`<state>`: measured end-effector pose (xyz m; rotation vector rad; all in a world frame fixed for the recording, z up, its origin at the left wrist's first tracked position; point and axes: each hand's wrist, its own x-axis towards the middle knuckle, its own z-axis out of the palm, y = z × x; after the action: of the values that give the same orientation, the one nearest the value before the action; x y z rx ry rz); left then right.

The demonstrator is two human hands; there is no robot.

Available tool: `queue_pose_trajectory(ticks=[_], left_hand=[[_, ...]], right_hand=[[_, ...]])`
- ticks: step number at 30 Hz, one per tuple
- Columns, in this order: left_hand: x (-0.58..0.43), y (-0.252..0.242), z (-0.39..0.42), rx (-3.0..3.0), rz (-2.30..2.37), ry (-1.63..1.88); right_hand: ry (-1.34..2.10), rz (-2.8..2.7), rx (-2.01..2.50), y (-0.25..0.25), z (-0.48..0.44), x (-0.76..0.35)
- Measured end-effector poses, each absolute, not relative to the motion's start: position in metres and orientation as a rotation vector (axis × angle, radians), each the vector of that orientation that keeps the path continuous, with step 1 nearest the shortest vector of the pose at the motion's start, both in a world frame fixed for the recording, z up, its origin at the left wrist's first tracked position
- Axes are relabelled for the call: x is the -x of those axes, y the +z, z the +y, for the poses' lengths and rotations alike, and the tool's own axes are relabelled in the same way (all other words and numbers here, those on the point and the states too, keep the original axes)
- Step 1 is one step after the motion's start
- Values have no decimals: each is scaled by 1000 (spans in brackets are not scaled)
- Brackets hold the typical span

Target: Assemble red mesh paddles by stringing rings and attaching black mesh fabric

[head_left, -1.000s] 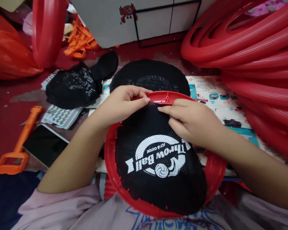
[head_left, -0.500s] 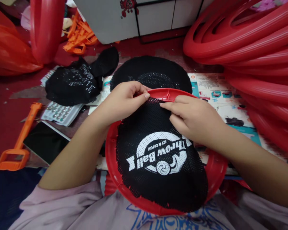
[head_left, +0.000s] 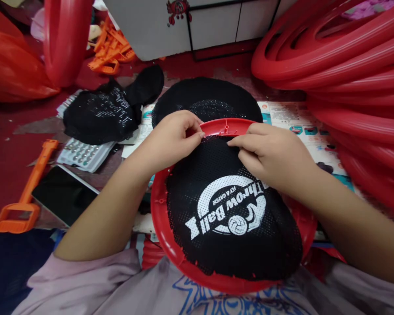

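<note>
A red plastic ring [head_left: 170,245] rests against my lap, covered by black mesh [head_left: 230,245] printed with a white "Throw Ball" logo. My left hand [head_left: 170,138] pinches the mesh edge at the ring's far rim, fingers closed. My right hand [head_left: 272,153] pinches the mesh beside it, just right of the rim's top, fingers closed too. Beyond the ring lies a stack of black mesh discs [head_left: 206,98].
Many red rings [head_left: 348,70] are piled at the right. A crumpled black mesh [head_left: 101,116], a calculator [head_left: 83,154], a phone [head_left: 64,194] and an orange handle [head_left: 26,192] lie at the left. More orange handles [head_left: 110,50] sit at the back near a white cabinet [head_left: 184,26].
The ring with its mesh has turned slightly and shifted to the right. Both hands keep pinching the mesh at the far rim, moved a little right.
</note>
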<state>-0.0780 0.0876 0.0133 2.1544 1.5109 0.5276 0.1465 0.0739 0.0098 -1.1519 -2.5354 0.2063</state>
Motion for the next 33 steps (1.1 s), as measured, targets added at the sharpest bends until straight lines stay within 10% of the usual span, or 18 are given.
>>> queue_pose_trajectory(ticks=[33], left_hand=[[65,8,84,-1838,1439,725]], right_hand=[[48,-2557,949,3,79,-146]])
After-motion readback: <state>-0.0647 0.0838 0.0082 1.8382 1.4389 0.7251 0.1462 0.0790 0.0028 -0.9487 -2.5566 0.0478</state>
